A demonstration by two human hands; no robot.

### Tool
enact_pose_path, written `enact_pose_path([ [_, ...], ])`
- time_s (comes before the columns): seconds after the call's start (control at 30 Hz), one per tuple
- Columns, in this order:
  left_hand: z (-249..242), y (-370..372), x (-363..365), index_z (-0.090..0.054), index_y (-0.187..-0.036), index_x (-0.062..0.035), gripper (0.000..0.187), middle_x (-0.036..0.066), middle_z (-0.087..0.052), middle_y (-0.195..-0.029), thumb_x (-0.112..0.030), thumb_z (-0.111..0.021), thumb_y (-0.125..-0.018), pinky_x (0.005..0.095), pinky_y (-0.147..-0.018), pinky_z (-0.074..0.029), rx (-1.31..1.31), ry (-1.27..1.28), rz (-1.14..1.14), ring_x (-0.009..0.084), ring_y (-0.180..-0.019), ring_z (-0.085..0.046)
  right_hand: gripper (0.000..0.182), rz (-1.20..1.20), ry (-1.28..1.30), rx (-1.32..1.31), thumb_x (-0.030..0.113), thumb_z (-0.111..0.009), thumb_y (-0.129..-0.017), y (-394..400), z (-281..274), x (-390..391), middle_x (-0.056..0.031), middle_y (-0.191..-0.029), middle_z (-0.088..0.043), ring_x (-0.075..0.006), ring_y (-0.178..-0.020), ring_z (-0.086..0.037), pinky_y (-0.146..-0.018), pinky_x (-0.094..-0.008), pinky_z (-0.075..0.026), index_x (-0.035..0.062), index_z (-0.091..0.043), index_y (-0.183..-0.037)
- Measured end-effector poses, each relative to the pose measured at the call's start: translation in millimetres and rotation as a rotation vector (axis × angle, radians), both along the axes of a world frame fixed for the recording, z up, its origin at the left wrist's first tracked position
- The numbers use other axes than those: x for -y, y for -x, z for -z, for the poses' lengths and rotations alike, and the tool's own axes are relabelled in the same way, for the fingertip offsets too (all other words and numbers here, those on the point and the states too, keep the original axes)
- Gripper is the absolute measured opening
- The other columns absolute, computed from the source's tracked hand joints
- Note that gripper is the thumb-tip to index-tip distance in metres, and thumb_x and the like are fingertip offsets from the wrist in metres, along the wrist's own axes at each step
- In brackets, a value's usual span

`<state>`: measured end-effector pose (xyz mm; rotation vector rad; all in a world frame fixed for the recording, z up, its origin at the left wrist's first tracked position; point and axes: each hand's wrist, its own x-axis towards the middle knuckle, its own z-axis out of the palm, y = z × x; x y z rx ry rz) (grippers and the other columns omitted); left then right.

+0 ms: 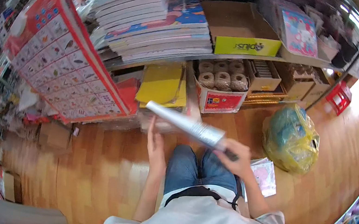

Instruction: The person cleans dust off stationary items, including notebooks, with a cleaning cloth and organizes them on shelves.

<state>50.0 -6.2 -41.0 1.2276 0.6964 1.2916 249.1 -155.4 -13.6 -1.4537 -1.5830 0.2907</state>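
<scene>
My right hand (236, 157) is closed around the dark end of a long white and silver tapered object (187, 123), blurred by motion, with dark print near its wider end. It slants up to the left above my knees. My left hand (154, 142) is raised just below its narrow white end, fingers stretched out and fingertips close to it. Behind that narrow end lie yellow sheets (159, 83) in clear wrapping on the lower shelf. A pink printed booklet (265, 176) rests on the floor beside my right forearm.
A shelf ahead bears stacked books (159, 33) and an open cardboard tray (240, 25). Beneath stands a box of twine rolls (219, 97). A red-edged picture chart (63, 61) leans at left. At right are a full yellow plastic bag (292, 139) and a red stool (339, 98).
</scene>
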Motion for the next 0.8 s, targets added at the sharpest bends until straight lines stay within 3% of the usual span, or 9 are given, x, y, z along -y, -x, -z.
enact_pose_path([
  [0.03,6,3,-6,-0.028,-0.144,-0.0102,0.073,0.010,-0.036,-0.144,-0.038,-0.063,-0.087,0.0423,-0.113,-0.018,-0.343,-0.314,-0.178,0.0282,-0.135,-0.031,0.040,0.149,0.108,-0.301,0.008,-0.073,-0.074,-6,-3,7,-0.0140,-0.104,-0.067,-0.0221,-0.098,-0.065,-0.086,-0.0365,-0.050,-0.0008,-0.063,-0.112],
  [0.1,15,13,-11,-0.025,-0.145,-0.0038,0.079,0.013,-0.033,-0.145,-0.025,-0.069,-0.083,0.0425,-0.113,-0.018,-0.476,-0.437,-0.255,0.0300,-0.137,-0.028,0.034,0.093,0.006,-0.927,0.011,-0.076,-0.075,-18,11,16,-0.0093,-0.089,-0.068,-0.0150,-0.082,-0.064,-0.076,-0.0277,-0.050,-0.0051,-0.065,-0.103],
  [0.17,39,28,-3,-0.026,-0.143,0.0001,0.077,0.016,-0.036,-0.142,-0.029,-0.067,-0.084,0.0414,-0.111,-0.024,-0.206,-0.068,0.448,0.0290,-0.134,-0.034,0.036,0.050,0.004,-1.014,0.009,-0.076,-0.075,-20,21,16,-0.0075,-0.092,-0.066,-0.0126,-0.081,-0.061,-0.077,-0.0247,-0.048,-0.0068,-0.063,-0.105],
  [0.23,38,25,24,-0.028,-0.141,0.0021,0.073,0.016,-0.042,-0.138,-0.030,-0.064,-0.086,0.0419,-0.106,-0.034,0.095,0.534,0.650,0.0278,-0.127,-0.042,0.034,0.203,0.093,-1.090,0.009,-0.074,-0.077,-14,30,12,-0.0075,-0.092,-0.066,-0.0116,-0.082,-0.061,-0.079,-0.0232,-0.047,-0.0060,-0.063,-0.106],
  [0.37,32,7,53,-0.031,-0.140,0.0002,0.070,0.015,-0.050,-0.130,-0.036,-0.062,-0.089,0.0423,-0.101,-0.041,0.184,0.748,0.775,0.0264,-0.119,-0.051,0.048,0.649,-0.157,-0.334,0.011,-0.067,-0.083,-1,22,-15,-0.0169,-0.119,-0.061,-0.0251,-0.112,-0.057,-0.097,-0.0333,-0.041,-0.0022,-0.052,-0.127],
  [0.43,38,-2,75,-0.026,-0.143,-0.0044,0.072,0.012,-0.042,-0.139,-0.043,-0.058,-0.091,0.0421,-0.106,-0.036,0.129,0.763,0.814,0.0248,-0.127,-0.043,0.052,0.581,-0.030,0.176,0.014,-0.057,-0.088,12,10,-30,-0.0190,-0.139,-0.046,-0.0318,-0.132,-0.040,-0.109,-0.0437,-0.028,0.0011,-0.042,-0.137],
  [0.5,28,-11,82,-0.023,-0.145,-0.0063,0.073,0.011,-0.037,-0.143,-0.047,-0.053,-0.092,0.0407,-0.107,-0.035,-0.066,0.767,0.781,0.0232,-0.130,-0.040,0.054,0.197,-0.060,-0.117,0.014,-0.051,-0.090,37,14,-47,-0.0180,-0.147,-0.033,-0.0338,-0.140,-0.024,-0.111,-0.0530,-0.015,0.0029,-0.036,-0.141],
  [0.63,31,4,63,-0.023,-0.146,-0.0074,0.075,0.011,-0.035,-0.145,-0.060,-0.035,-0.093,0.0412,-0.107,-0.035,0.249,0.762,0.668,0.0240,-0.131,-0.039,0.051,-0.125,0.003,0.180,0.012,-0.050,-0.090,81,7,-34,-0.0168,-0.148,-0.032,-0.0333,-0.139,-0.027,-0.109,-0.0577,-0.018,0.0049,-0.039,-0.140],
  [0.8,13,19,53,-0.024,-0.145,-0.0060,0.082,0.014,-0.038,-0.143,-0.064,-0.036,-0.090,0.0453,-0.107,-0.035,0.422,0.673,0.707,0.0269,-0.131,-0.039,0.050,0.164,0.006,0.137,0.011,-0.054,-0.089,45,41,-10,-0.0190,-0.145,-0.036,-0.0352,-0.136,-0.032,-0.109,-0.0534,-0.023,-0.0028,-0.040,-0.135],
])
